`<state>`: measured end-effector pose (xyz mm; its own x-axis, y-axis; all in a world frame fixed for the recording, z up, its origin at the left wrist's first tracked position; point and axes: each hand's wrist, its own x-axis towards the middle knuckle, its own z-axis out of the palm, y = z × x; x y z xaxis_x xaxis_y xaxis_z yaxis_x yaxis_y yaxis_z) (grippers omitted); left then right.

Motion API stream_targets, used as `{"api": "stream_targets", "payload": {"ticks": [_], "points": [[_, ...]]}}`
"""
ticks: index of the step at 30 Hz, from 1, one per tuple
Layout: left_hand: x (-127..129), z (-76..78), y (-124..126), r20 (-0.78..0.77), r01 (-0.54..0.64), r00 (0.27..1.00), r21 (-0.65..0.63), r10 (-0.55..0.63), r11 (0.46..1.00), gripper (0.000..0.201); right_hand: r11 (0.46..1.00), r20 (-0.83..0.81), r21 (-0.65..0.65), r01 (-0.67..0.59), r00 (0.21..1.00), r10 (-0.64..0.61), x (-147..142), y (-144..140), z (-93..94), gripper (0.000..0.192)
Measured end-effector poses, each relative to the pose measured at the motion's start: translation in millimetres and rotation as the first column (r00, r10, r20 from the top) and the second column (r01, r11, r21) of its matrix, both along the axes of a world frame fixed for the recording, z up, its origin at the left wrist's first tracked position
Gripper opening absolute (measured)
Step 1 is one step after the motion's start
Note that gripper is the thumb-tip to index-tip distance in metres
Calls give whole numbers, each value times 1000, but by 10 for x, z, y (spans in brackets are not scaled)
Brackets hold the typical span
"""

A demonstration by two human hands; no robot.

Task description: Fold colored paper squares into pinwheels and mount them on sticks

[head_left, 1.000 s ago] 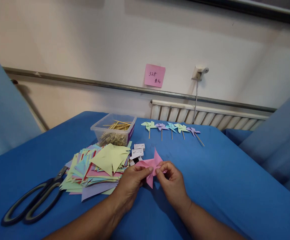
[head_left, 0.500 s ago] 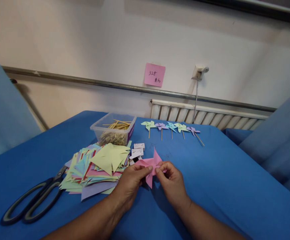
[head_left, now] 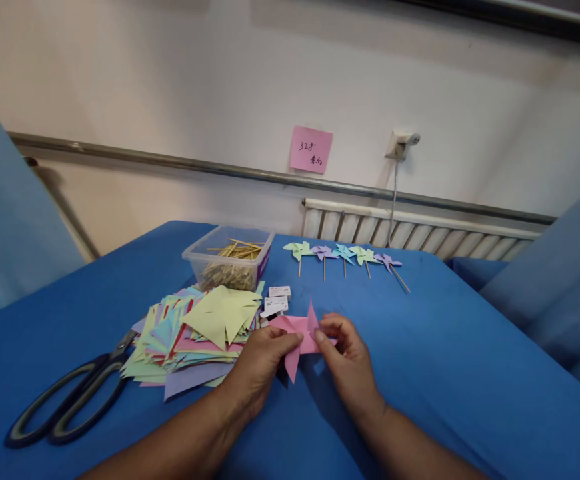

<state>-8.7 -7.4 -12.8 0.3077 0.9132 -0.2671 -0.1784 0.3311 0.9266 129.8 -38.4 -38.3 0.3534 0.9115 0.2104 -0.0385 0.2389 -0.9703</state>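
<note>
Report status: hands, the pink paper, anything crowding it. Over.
Left hand and right hand both pinching pink pinwheel above blue table. Paper stack close on the left, small white cards just behind. Nothing touching it.

Left hand (head_left: 257, 367): fingertips pinch the left side of the pink paper pinwheel (head_left: 297, 337).
Right hand (head_left: 347, 363): fingertips pinch the pinwheel's right side.
Paper stack (head_left: 195, 337): coloured cut sheets, just left of the hands.
Scissors (head_left: 65, 403): flat on the blue cloth (head_left: 445, 360), partly under the stack.
Plastic tub (head_left: 230, 259): holds wooden sticks.
Finished pinwheels (head_left: 343, 255): five in a row, far edge.
</note>
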Motion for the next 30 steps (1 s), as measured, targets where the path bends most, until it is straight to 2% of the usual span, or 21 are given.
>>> {"api": "stream_targets", "payload": {"ticks": [2, 4, 7, 11, 17, 21, 24, 27, 30], "points": [[-32, 49, 17, -17, 57, 998, -13, -57, 998, 16, 997, -106, -72, -31, 994, 23, 52, 21, 3, 33], [-64, 100, 31, -50, 106, 993, -23, -107, 994, 14, 974, -198, -140, -179, 969, 149, 98, 40, 6, 31], [-107, 158, 38, -101, 184, 978, -13, -184, 983, 9, 891, -299, -182, -417, 886, 353, 123, 44, 21, 30], [-144, 185, 34, -165, 284, 947, 16, -277, 959, 3, 835, -278, -210, -508, 850, 448, 99, 8, 63, 29], [-156, 170, 50, -280, 289, 927, 102, -251, 952, 4, 832, -154, -285, -476, 880, 450, 88, -21, 118, 26], [-118, 148, 53, -344, 238, 921, 133, -180, 962, 12, 884, -140, -279, -374, 927, 348, 43, -11, 75, 26], [-51, 123, 21, -199, 125, 974, 85, -106, 989, 10, 927, -278, -249, -280, 938, 209, -7, -2, 24, 27], [31, 108, -46, 37, 116, 993, -21, -115, 993, 19, 949, -395, -216, -230, 909, 131, -40, 1, 9, 28], [96, 106, -106, 140, 101, 986, -73, -90, 992, 20, 965, -409, -176, -193, 906, 107, -57, -9, 27, 27]]}}
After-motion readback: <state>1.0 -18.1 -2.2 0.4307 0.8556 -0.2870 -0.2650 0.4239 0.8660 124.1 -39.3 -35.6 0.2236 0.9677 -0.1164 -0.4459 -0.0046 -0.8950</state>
